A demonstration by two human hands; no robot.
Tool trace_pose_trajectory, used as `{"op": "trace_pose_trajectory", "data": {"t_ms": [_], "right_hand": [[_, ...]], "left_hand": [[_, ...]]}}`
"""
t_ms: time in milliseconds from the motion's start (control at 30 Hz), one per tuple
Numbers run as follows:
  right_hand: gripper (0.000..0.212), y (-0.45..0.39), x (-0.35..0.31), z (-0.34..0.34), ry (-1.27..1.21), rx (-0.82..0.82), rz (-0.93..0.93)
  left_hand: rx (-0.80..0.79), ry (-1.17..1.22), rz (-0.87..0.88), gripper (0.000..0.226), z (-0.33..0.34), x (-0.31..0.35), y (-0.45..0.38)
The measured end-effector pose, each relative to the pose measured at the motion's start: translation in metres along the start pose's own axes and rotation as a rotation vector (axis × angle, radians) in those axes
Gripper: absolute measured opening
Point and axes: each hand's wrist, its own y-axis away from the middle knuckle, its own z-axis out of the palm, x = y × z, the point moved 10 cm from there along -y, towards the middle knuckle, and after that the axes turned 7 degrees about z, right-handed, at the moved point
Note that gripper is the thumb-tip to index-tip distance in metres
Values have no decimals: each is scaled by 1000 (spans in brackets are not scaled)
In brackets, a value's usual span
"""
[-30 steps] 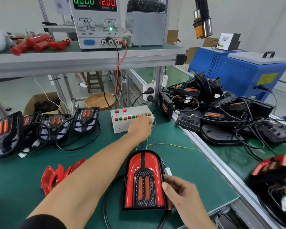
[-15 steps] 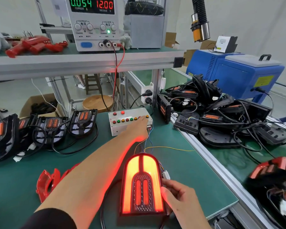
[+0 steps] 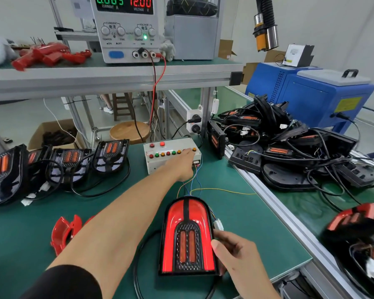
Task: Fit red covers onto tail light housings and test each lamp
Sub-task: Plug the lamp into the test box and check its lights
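Observation:
A tail lamp [image 3: 188,236] with its red cover fitted lies on the green mat in front of me, its outer band glowing red. My right hand [image 3: 235,253] grips its right edge, thumb on the front. A white connector [image 3: 218,224] and thin coloured wires lead from the lamp to the white test box [image 3: 160,162]. My left hand [image 3: 180,165] reaches across to that box, with a fingertip on the row of coloured buttons near its right end. The power supply [image 3: 125,29] on the shelf reads 0.083 A and 12.00 V.
Loose red covers [image 3: 64,233] lie left of my forearm. Several uncovered black housings [image 3: 73,162] stand in a row at the left. A tangled pile of housings and cables [image 3: 289,152] fills the right bench, with a covered lamp [image 3: 354,219] nearer and a blue machine [image 3: 311,93] behind.
The lamp was dark a second ago, flared bright, and now glows more dimly. The current reading rose from 0.000 to 0.083. Both hands stay in place.

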Motion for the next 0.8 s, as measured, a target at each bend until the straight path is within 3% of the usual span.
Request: {"op": "trace_pose_trajectory", "data": {"t_ms": [467,533,700,800], "right_hand": [[23,2,-4,1,13,-14,-16],[21,0,0,1,-20,-20,-7],[17,1,-2,1,-31,-21,-20],[16,2,-4,2,-17,-8,-12]], "left_hand": [[-71,-26,38,74,5,-7,4],[3,4,35,64,-4,-4,16],[366,152,125,26,-41,17,79],[379,410,140,21,-40,21,121]]}}
